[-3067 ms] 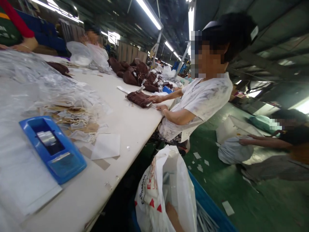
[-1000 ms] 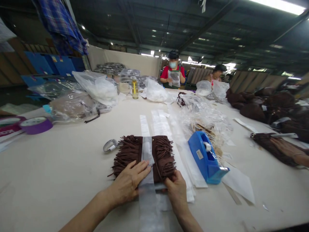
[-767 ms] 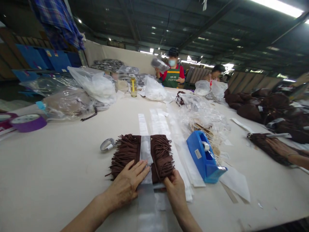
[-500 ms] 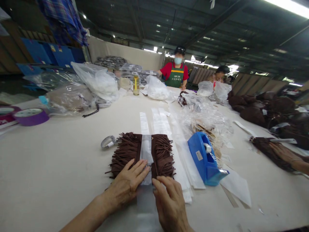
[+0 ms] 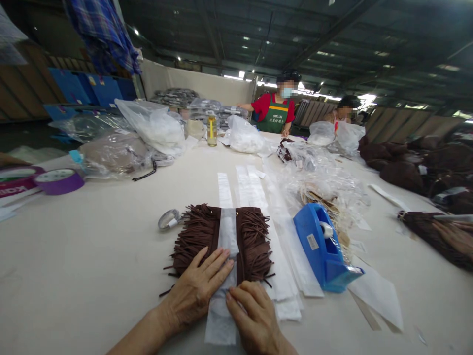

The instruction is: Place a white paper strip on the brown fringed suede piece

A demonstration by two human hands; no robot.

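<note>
A dark brown fringed bag (image 5: 192, 236) lies flat on the pale table. Down its middle runs a translucent white strip (image 5: 227, 229), whose near end extends past the bag toward me. My left hand (image 5: 201, 286) rests flat with fingers stretched over the strip and the bag's lower part. My right hand (image 5: 253, 315) has its fingers curled at the strip's right edge, just below the bag, thumb and forefinger closed there. Left of the bag lies a small grey coil (image 5: 169, 220) with a white band. More white strips (image 5: 283, 266) lie beneath and right of the bag.
A blue tape dispenser (image 5: 323, 249) stands to the right, beside crumpled clear plastic (image 5: 318, 172). Purple tape rolls (image 5: 61, 181) and a bagged item (image 5: 114, 153) lie left. Across the table stands a co-worker (image 5: 275, 113). Another person's hand (image 5: 454, 236) touches a brown item at right.
My right hand has moved a little toward me along the strip, whose near end now shows more clearly. My left hand stays on the bag. The view has shifted slightly.
</note>
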